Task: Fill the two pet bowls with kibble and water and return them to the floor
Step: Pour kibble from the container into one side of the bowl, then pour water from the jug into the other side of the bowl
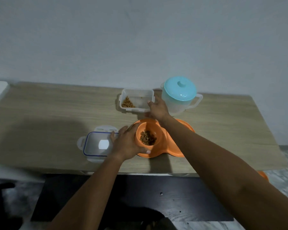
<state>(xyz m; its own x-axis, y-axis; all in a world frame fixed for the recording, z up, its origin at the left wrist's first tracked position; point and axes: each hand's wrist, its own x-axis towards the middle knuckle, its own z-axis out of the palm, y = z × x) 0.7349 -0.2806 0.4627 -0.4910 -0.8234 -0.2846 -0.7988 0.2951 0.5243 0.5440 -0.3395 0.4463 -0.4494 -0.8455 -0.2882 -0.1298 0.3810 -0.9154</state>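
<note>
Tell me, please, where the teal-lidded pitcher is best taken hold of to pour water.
Take the side handle of the pitcher in a full grip, coming from the right. The pitcher stands upright with the handle jutting to its right, clear of other things, while the kibble container crowds its left.

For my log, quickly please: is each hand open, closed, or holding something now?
The left hand holds the bowl by its left side.
The right hand grips the container at its right edge.
</note>
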